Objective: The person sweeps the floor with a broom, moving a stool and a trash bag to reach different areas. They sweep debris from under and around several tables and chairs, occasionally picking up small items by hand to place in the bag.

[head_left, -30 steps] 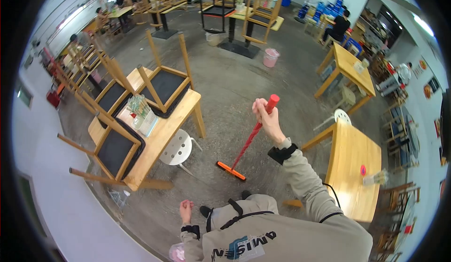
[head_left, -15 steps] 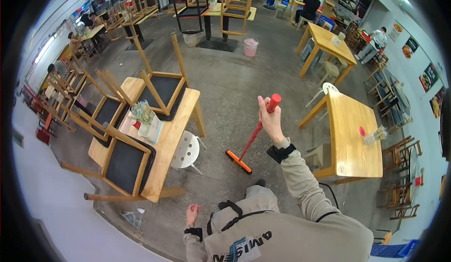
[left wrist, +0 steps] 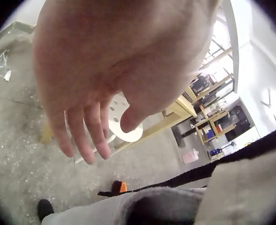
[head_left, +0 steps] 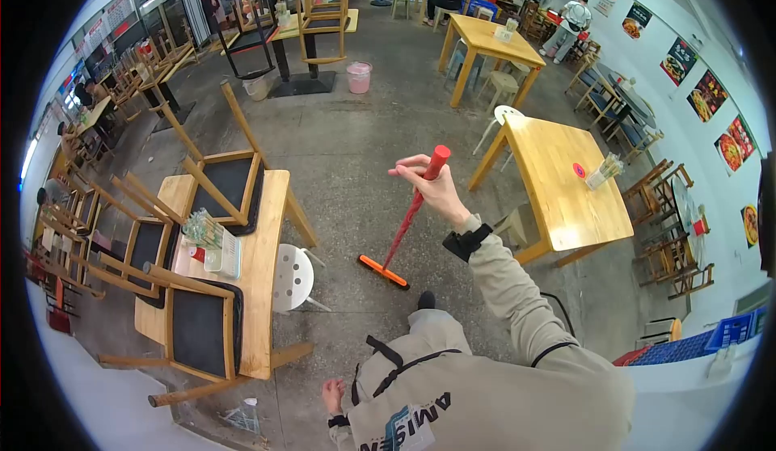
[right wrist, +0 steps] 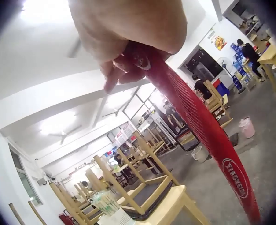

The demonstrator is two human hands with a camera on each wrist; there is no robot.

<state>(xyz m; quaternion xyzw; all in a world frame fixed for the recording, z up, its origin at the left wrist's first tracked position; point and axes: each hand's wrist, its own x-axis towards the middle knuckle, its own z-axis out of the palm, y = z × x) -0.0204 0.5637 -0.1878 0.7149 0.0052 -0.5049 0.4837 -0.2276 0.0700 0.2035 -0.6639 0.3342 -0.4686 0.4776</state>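
handle (right wrist: 199,125) cropped in right wrist view, posters (head_left: 680,60) seemingly unreadable

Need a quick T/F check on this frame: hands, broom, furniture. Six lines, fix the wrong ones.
1. The right hand grips the red broom handle. True.
2. Both hands are gripping. False: the left hand holds nothing and hangs apart from the broom handle.
3. An orange head is at the lower end of the broom handle. True.
4. No furniture is upside down. False: chairs rest upturned on a wooden table, legs in the air.
5. A white stool stands beside that table. True.
6. Nothing pink is in view. False: a pink bucket stands on the floor.
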